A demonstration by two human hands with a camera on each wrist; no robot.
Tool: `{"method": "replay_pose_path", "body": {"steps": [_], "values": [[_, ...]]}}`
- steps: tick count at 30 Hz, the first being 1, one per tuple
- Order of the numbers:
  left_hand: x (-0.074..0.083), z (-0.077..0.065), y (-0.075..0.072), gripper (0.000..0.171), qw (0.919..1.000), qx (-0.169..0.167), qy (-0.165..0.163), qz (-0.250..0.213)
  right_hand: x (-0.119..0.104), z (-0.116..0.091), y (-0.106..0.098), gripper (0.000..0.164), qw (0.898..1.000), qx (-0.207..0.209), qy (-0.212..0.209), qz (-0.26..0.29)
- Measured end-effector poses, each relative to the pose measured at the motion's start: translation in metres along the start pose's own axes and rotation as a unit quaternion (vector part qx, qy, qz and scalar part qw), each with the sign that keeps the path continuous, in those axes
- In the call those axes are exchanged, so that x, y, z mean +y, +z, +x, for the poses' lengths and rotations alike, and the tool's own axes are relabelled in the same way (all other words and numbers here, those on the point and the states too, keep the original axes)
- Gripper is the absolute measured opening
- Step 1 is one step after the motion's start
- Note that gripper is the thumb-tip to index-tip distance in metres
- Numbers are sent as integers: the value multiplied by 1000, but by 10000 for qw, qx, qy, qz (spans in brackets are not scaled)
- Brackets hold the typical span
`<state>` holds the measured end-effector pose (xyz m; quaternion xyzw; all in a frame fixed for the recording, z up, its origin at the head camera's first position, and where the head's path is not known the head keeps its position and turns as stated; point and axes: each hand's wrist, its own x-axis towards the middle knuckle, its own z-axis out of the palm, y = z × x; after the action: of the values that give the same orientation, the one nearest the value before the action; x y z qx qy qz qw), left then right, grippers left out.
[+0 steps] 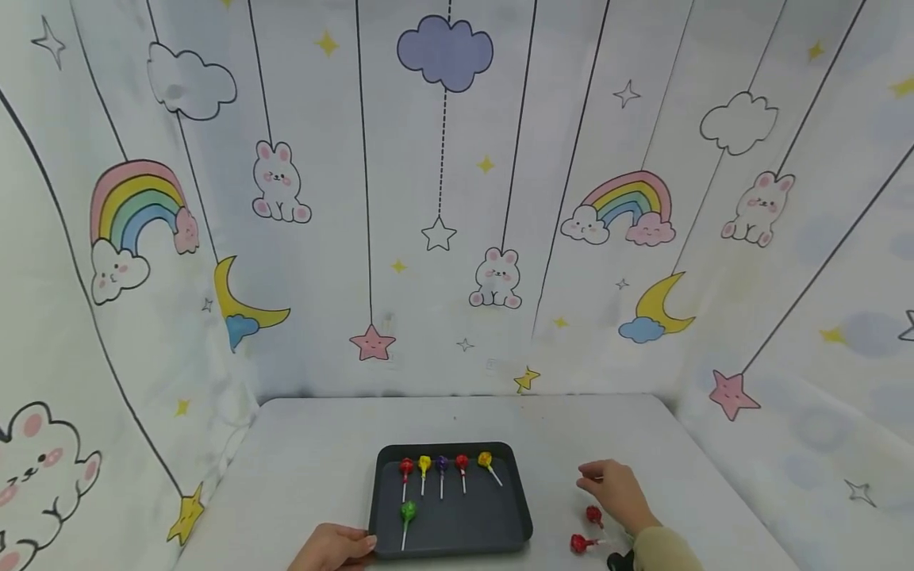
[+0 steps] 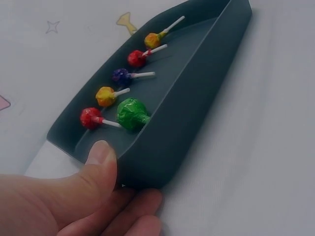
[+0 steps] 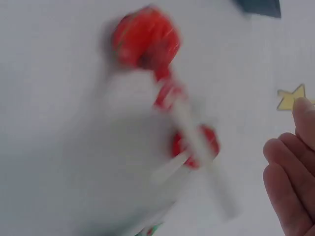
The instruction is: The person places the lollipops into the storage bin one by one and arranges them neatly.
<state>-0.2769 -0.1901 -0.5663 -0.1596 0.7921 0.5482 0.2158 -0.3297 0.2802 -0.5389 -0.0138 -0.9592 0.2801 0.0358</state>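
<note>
My left hand (image 1: 332, 547) grips the front left corner of a dark grey tray (image 1: 464, 527); in the left wrist view the thumb (image 2: 102, 157) lies at the rim and the fingers outside the wall. Along the tray's far side several lollipops form a row: red (image 1: 406, 466), yellow (image 1: 424, 463), purple (image 1: 442, 463), red (image 1: 462, 461) and orange-yellow (image 1: 485, 460). A green lollipop (image 1: 408, 511) lies nearer the front left. To the right of the tray, my right hand (image 1: 617, 492) hovers with loosely bent fingers, holding nothing. Near it lie two red lollipops (image 1: 594, 515) (image 1: 581, 544).
All this is on a white table (image 1: 314, 444). A black object (image 1: 620, 561) shows beside the right wrist, its kind unclear. A blurred wrapper with green and red (image 3: 147, 230) appears low in the right wrist view. Printed white curtains (image 1: 428, 317) enclose the back and sides.
</note>
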Motion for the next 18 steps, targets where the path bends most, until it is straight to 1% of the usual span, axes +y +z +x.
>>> {"method": "replay_pose_path", "body": {"steps": [3,7,11,14,18], "values": [[0,-1,-1,36,10000,16,-29,-1,8,-3,-2,21,9994,-222,94,-232],[0,-1,-2,36,10000,25,-57,-44,14,-5,0,21,9961,-552,154,-673],[-1,-1,-2,36,10000,30,-54,-78,20,-7,4,19,9920,-688,-38,-1054],[-2,-1,-2,36,10000,26,-5,-56,21,-8,7,13,9908,-732,-119,-1129],[-2,-2,-2,39,10000,36,-21,-12,21,-9,10,9,9904,-853,-30,-1091]]}}
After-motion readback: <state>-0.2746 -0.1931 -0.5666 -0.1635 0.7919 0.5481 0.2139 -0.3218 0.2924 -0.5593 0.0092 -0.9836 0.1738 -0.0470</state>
